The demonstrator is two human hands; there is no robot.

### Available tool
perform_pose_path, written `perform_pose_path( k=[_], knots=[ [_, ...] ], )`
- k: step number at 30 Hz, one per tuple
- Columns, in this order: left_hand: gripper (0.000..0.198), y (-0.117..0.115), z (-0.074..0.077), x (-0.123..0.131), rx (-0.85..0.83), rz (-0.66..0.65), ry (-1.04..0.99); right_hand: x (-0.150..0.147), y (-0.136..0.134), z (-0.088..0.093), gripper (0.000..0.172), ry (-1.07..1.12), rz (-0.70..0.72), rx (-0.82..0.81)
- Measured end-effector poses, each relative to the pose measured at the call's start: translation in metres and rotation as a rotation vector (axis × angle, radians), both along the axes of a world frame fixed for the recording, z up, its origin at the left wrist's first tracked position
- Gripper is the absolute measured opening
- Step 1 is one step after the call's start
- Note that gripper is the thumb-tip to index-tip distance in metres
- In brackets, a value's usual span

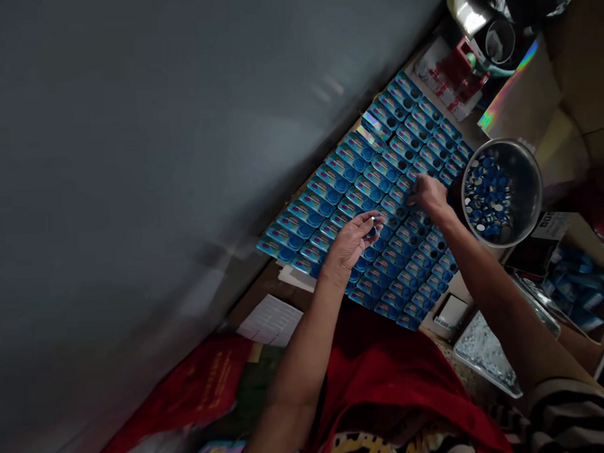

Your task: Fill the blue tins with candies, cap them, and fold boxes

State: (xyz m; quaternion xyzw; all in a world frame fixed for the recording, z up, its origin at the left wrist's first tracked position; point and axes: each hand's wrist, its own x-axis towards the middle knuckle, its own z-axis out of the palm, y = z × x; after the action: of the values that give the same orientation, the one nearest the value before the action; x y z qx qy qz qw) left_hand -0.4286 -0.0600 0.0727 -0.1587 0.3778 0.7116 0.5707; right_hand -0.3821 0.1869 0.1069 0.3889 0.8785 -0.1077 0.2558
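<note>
Rows of small blue packets (330,178) lie laid out in a tilted grid on the work surface. My left hand (351,241) hovers over the near rows, fingers curled, pinching a tiny pale piece between thumb and fingertips. My right hand (427,193) rests farther along on the packets, fingers bent down and pressing on one of them. A round metal bowl (524,170) holding several blue and white caps stands just right of my right hand.
A grey wall (153,159) fills the left side. A metal tray of small pale bits (482,349), white paper sheets (270,319), a red bag (199,384) and boxes with blue items (579,284) crowd the near edge. Red cloth (388,369) covers my lap.
</note>
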Motion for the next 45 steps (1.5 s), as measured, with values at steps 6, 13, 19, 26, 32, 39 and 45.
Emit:
perform_pose_path(
  k=[6, 13, 19, 26, 32, 39, 45],
  knots=[
    [0.045, 0.01, 0.008, 0.012, -0.105, 0.113, 0.158, 0.025, -0.028, 0.013, 0.019, 0.227, -0.072, -0.026],
    [0.035, 0.015, 0.008, 0.027, -0.114, -0.05, 0.247, 0.069, -0.09, 0.012, 0.021, 0.811, 0.044, -0.476],
    [0.036, 0.015, 0.004, 0.04, 0.002, -0.203, 0.012, 0.088, -0.09, -0.002, 0.021, 0.797, 0.077, -0.443],
    [0.037, 0.006, 0.011, 0.042, -0.182, -0.012, 0.107, 0.055, -0.056, -0.005, 0.015, 0.439, -0.07, -0.083],
    [0.052, -0.013, -0.001, 0.024, -0.145, 0.038, 0.142, 0.018, -0.033, -0.008, 0.017, 0.06, 0.039, -0.007],
    [0.038, 0.004, 0.002, 0.039, -0.274, 0.206, 0.263, 0.04, -0.067, 0.012, 0.016, 0.262, -0.04, -0.043],
    [0.04, 0.012, 0.014, 0.067, -0.227, 0.172, 0.307, 0.087, -0.142, 0.0, 0.035, 0.794, -0.49, -0.726]
  ],
)
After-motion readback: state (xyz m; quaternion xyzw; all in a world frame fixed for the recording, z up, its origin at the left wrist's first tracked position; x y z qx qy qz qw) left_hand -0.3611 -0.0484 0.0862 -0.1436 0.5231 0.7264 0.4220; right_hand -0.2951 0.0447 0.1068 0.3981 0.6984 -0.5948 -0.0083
